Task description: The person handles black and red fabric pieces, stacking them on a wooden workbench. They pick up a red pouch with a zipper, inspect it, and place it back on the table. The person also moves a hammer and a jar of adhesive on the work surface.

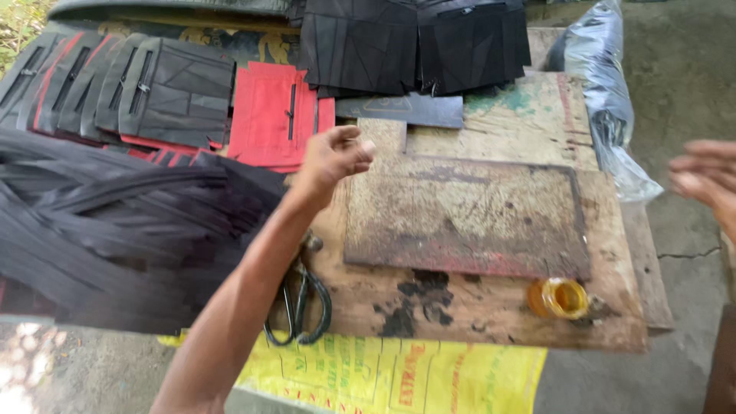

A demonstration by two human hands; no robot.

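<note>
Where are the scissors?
In the head view, the scissors lie on the wooden board near its lower left edge, partly under the left forearm, just above the yellow sack.

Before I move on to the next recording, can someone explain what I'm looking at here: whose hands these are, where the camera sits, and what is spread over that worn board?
One camera, worn on a person's head, looks down at their own bare hands. The left hand is raised over the worn wooden board, fingers loosely curled; it seems to hold nothing. The right hand shows only at the picture's right edge, open and blurred. On the board lies a stained rectangular metal plate, a small amber jar near its front corner, and dark-handled scissors partly under the left forearm. Behind are a red fabric panel with a zipper and stacks of black stitched panels. A heap of black zipper strips lies at left.
</note>
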